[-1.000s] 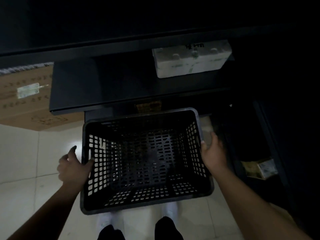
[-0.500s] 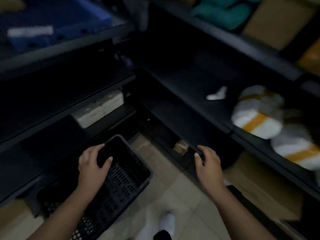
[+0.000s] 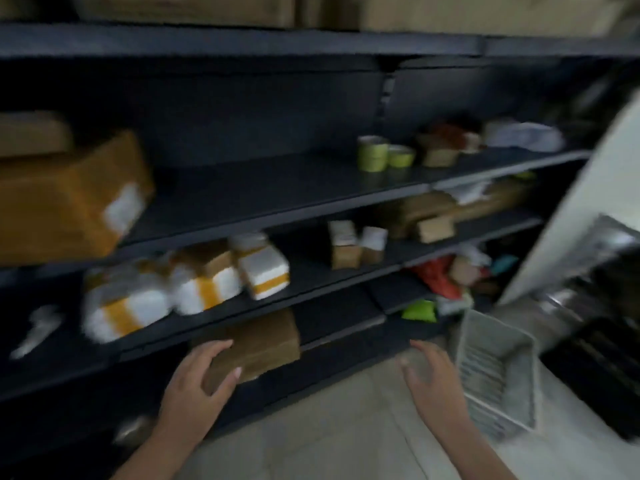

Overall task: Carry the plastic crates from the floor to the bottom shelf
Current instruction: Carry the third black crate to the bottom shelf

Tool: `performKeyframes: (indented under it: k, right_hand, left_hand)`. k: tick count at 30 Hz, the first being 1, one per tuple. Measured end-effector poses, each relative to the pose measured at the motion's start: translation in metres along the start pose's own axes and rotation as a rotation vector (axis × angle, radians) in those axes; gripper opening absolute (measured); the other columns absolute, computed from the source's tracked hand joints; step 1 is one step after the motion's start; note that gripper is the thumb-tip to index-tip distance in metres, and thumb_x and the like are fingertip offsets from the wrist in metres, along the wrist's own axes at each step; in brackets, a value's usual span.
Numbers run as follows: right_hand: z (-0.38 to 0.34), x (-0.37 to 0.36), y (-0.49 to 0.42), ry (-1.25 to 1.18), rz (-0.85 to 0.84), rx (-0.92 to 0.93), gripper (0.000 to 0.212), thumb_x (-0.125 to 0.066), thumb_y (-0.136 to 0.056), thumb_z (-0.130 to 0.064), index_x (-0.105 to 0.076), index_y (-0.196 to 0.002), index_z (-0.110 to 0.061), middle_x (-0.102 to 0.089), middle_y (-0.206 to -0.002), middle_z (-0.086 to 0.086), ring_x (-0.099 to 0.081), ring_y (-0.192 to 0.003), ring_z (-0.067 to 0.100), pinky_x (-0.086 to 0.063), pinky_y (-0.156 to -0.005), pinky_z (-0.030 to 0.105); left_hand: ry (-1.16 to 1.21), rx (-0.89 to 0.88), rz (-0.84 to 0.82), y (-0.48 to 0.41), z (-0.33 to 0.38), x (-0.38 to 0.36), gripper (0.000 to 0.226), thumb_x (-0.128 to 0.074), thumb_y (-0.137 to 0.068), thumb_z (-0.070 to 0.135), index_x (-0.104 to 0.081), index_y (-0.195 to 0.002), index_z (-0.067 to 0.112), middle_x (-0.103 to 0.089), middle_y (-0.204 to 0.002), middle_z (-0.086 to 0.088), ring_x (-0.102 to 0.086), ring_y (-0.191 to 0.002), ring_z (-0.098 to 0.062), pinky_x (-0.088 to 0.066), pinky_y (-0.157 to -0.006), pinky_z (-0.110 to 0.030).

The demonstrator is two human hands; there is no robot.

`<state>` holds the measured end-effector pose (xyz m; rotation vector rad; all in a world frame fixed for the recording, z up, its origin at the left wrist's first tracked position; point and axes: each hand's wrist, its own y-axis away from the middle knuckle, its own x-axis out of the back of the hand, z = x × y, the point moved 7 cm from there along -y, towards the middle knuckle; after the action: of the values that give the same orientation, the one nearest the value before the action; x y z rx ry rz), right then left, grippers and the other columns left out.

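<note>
The picture is blurred by motion. A grey slotted plastic crate [image 3: 498,372] stands on the pale floor at the lower right, tilted in the view. A black crate [image 3: 602,372] sits just right of it at the frame's edge. My right hand [image 3: 433,379] hovers open beside the grey crate's left wall, holding nothing. My left hand [image 3: 197,379] is open in front of the low shelf [image 3: 339,332], overlapping a brown cardboard box [image 3: 263,341] that lies there; I cannot tell whether it touches the box. The black crate I carried before is out of view.
Dark metal shelving fills the view. White parcels with orange tape [image 3: 187,285], a large brown box [image 3: 65,199], green cans [image 3: 384,154] and small cartons [image 3: 356,244] lie on the upper levels. A white slanted panel [image 3: 585,209] rises at the right.
Both hands have let go of the black crate. My view has swung right from the corner shelves to a long shelf wall, and a grey crate on the floor has come into sight.
</note>
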<state>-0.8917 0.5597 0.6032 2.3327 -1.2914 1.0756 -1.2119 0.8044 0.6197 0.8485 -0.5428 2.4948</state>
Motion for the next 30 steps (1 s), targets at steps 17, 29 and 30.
performKeyframes:
  k: [17, 29, 30]
  right_hand:
    - [0.306, 0.286, 0.036, -0.017, 0.699, -0.834, 0.057, -0.064, -0.089, -0.039, -0.047, -0.139, -0.02, -0.048, -0.143, 0.007, -0.046, -0.13, 0.025, -0.041, -0.104, 0.043]
    - [0.416, 0.382, 0.09, -0.057, 0.985, -1.117, 0.052, -0.06, -0.092, -0.036, -0.047, -0.138, -0.017, -0.049, -0.141, 0.011, -0.049, -0.127, 0.029, -0.042, -0.101, 0.045]
    - [0.432, 0.394, 0.088, -0.068, 0.989, -1.119, 0.053, -0.061, -0.091, -0.036, -0.047, -0.138, -0.017, -0.049, -0.141, 0.011, -0.049, -0.127, 0.029, -0.043, -0.101, 0.045]
  left_hand:
    - [0.271, -0.422, -0.817, -0.15, 0.316, -0.481, 0.049, -0.071, -0.084, 0.046, -0.052, -0.129, 0.04, -0.054, -0.123, 0.02, -0.05, -0.109, 0.008, -0.041, -0.085, -0.021]
    - [0.284, -0.531, -1.104, -0.138, 0.489, -0.712, 0.064, -0.064, -0.078, 0.067, -0.055, -0.13, 0.032, -0.059, -0.122, 0.009, -0.059, -0.107, -0.009, -0.051, -0.083, -0.036]
    - [0.278, -0.534, -1.11, -0.135, 0.502, -0.73, 0.069, -0.063, -0.075, 0.072, -0.055, -0.131, 0.032, -0.059, -0.122, 0.01, -0.058, -0.106, -0.005, -0.051, -0.081, -0.034]
